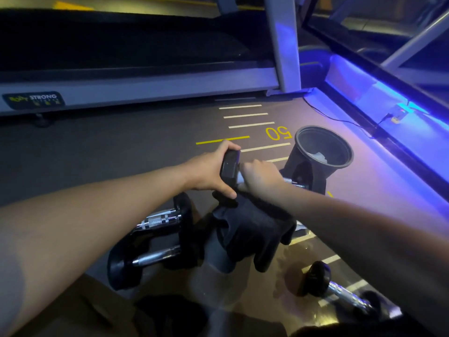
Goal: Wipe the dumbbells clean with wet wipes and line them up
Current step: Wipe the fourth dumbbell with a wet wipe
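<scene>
Both of my hands are on one dumbbell (230,170), which sits mid-scene above the dark floor, propped on my black-clad knee (247,229). My left hand (209,170) wraps the dumbbell's black left head, fingers curled over its far edge and thumb under its near edge. My right hand (261,176) curls around the chrome handle just right of that head; whether a wipe lies under the fingers I cannot tell. The dumbbell's far right end runs toward a second black head (313,178) near the bin, though I cannot tell if that head belongs to it.

Two more dumbbells (155,239) lie side by side on the floor to the near left, chrome handles parallel and black heads touching. One smaller dumbbell (340,288) lies near right, partly hidden by my right forearm. A black bin (323,147) stands far right with something pale crumpled inside. Yellow and white floor markings (245,125), including a "50", lie beyond my hands. A treadmill base (136,88) spans the far left, and blue light glows along the right edge.
</scene>
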A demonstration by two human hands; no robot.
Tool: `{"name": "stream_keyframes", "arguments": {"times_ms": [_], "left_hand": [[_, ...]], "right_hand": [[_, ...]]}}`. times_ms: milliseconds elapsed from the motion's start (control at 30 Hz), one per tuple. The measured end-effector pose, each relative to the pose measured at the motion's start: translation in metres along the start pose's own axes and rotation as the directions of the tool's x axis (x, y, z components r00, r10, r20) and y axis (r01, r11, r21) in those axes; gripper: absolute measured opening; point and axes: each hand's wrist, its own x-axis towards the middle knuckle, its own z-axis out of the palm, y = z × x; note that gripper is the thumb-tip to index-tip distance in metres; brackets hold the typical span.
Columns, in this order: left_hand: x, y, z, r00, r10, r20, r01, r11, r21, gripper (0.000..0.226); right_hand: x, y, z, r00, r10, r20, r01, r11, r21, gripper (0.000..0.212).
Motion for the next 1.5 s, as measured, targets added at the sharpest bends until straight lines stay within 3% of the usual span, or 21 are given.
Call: {"name": "stream_keyframes", "arguments": {"times_ms": [67,133,200,300,433,533,600,733,833,900,967,1000,1100,1200,1267,1333,1433,1500], "left_hand": [[0.0,0.002,-0.001,1.0,0.003,0.0,-0.003,1.0,0.001,0.108],[-0.002,0.003,0.0,1.0,0.001,-0.001,-0.001,1.0,0.003,0.107],[-0.002,0.004,0.001,1.0,-0.002,-0.003,0.003,1.0,0.013,0.108],[-0.003,0.002,0.002,1.0,-0.008,-0.002,0.008,1.0,0.005,0.107],[-0.002,0.003,0.001,1.0,0.0,0.003,0.0,1.0,0.023,0.107],[-0.001,0.006,0.001,1.0,0.003,-0.001,-0.003,1.0,0.028,0.106],[-0.001,0.005,0.0,1.0,0.001,0.001,-0.001,1.0,0.026,0.106],[-0.003,0.002,-0.002,1.0,0.001,0.009,-0.001,1.0,0.011,0.108],[-0.003,0.002,0.0,1.0,-0.002,0.006,0.002,1.0,0.011,0.109],[-0.002,0.002,0.001,1.0,-0.003,-0.001,0.003,1.0,0.022,0.109],[-0.001,0.003,0.002,1.0,-0.004,-0.008,0.005,0.999,0.038,0.108],[-0.001,0.003,0.002,1.0,-0.007,-0.009,0.008,0.999,0.041,0.107],[0.0,0.005,0.002,1.0,-0.007,-0.012,0.008,0.999,0.051,0.106],[0.001,0.004,0.002,1.0,-0.01,-0.008,0.011,0.999,0.044,0.106],[0.001,0.002,0.0,1.0,-0.012,-0.009,0.012,0.999,0.03,0.106],[0.002,0.001,-0.001,1.0,-0.018,-0.01,0.018,1.0,0.015,0.105],[0.002,0.003,0.0,1.0,-0.018,-0.01,0.018,1.0,0.025,0.106],[0.001,0.005,0.001,1.0,-0.01,-0.01,0.01,1.0,0.025,0.106]], "right_hand": [[0.008,0.01,-0.013,0.972,-0.038,0.232,-0.024,0.966,0.258,0.021],[0.015,0.018,-0.018,0.877,-0.144,0.458,-0.126,0.852,0.509,0.008],[0.021,0.024,-0.019,0.815,-0.211,0.539,-0.166,0.808,0.566,0.008],[0.025,0.025,-0.016,0.8,-0.22,0.558,-0.18,0.8,0.572,0.008],[0.019,0.023,-0.015,0.866,-0.153,0.477,-0.182,0.79,0.585,0.002],[0.012,0.021,-0.016,0.922,-0.091,0.376,-0.148,0.815,0.56,0.014],[0.008,0.016,-0.014,0.953,-0.06,0.296,-0.083,0.889,0.45,0.025],[-0.003,0.003,-0.005,0.999,0.025,0.026,-0.026,0.999,0.032,0.034],[-0.008,-0.006,0.011,0.988,0.084,-0.127,-0.095,0.992,-0.082,0.03],[-0.007,-0.007,0.01,0.988,0.088,-0.123,-0.1,0.991,-0.091,0.03],[-0.001,-0.001,-0.001,0.999,0.051,0.006,-0.051,0.998,-0.035,0.032],[0.003,0.004,-0.007,0.991,0.032,0.126,-0.042,0.996,0.079,0.031],[0.015,0.018,-0.019,0.856,-0.083,0.511,-0.204,0.854,0.479,0.025],[0.02,0.023,-0.023,0.778,-0.16,0.608,-0.243,0.815,0.526,0.02],[0.021,0.019,-0.022,0.802,-0.152,0.577,-0.225,0.819,0.528,0.017],[0.015,0.014,-0.021,0.876,-0.087,0.475,-0.169,0.866,0.47,0.021],[0.0,0.009,-0.013,0.993,0.008,0.119,-0.018,0.997,0.082,0.03],[-0.007,0.009,-0.007,1.0,-0.011,0.019,0.01,1.0,0.006,0.035]]}}
